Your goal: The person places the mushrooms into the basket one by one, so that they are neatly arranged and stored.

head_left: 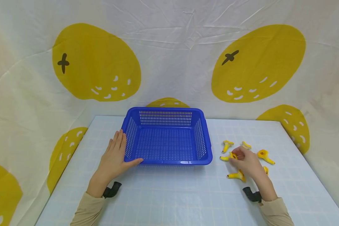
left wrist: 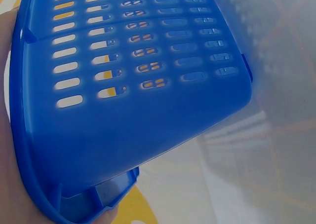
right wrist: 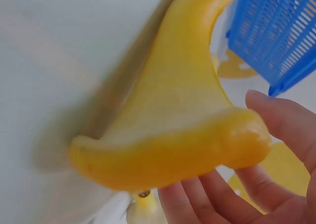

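Note:
The left hand (head_left: pixel 114 157) lies against the left front corner of a blue plastic basket (head_left: pixel 169 162), fingers straight along the left side and thumb on the front rim. In the left wrist view, the slotted basket wall (left wrist: pixel 138 120) fills much of the frame. Over on the right, the right hand (head_left: pixel 250 163) holds the cap of a yellow chanterelle mushroom (head_left: pixel 224 158) between thumb and fingers, its stem pointing left. A second mushroom (head_left: pixel 236 175) lies just below that hand. In the right wrist view, a large mushroom (right wrist: pixel 173 100) hides part of the fingers (right wrist: pixel 217 199).
More yellow mushrooms lie around the right hand: one behind it (head_left: pixel 227 146), another past the fingertips (head_left: pixel 246 145), one to the right (head_left: pixel 266 156), and one partly hidden by the wrist (head_left: pixel 266 170). A pale checked cloth (head_left: pixel 169 201) covers the table. Behind hangs a patterned white sheet (head_left: pixel 175 72).

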Tool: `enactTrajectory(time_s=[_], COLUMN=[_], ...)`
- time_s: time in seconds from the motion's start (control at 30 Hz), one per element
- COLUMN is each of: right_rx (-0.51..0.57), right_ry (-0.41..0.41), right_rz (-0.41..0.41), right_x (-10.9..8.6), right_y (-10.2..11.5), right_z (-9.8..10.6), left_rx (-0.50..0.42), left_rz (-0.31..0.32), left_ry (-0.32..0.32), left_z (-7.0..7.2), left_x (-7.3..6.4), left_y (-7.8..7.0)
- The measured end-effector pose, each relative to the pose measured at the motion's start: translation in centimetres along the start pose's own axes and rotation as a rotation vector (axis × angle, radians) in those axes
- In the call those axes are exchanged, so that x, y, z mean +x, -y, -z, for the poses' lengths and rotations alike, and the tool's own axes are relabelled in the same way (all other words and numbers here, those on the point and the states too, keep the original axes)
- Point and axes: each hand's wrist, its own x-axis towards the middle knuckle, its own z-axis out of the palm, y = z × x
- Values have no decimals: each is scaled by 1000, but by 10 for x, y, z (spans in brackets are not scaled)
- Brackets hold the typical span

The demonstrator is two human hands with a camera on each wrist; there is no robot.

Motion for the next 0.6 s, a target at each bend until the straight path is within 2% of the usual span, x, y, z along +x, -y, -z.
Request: enactTrajectory(time_s=[0.37,0.6], right_rx=[55,144], right_ry=[-83,-97], right_rz=[81,51], right_x=[3,11], right_y=[6,9], right_z=[6,11], left_rx=[-9,-6], left_rz=[3,3], left_ry=[9,7], left_z=[2,3], left_x=[0,0], left_y=[-2,-2])
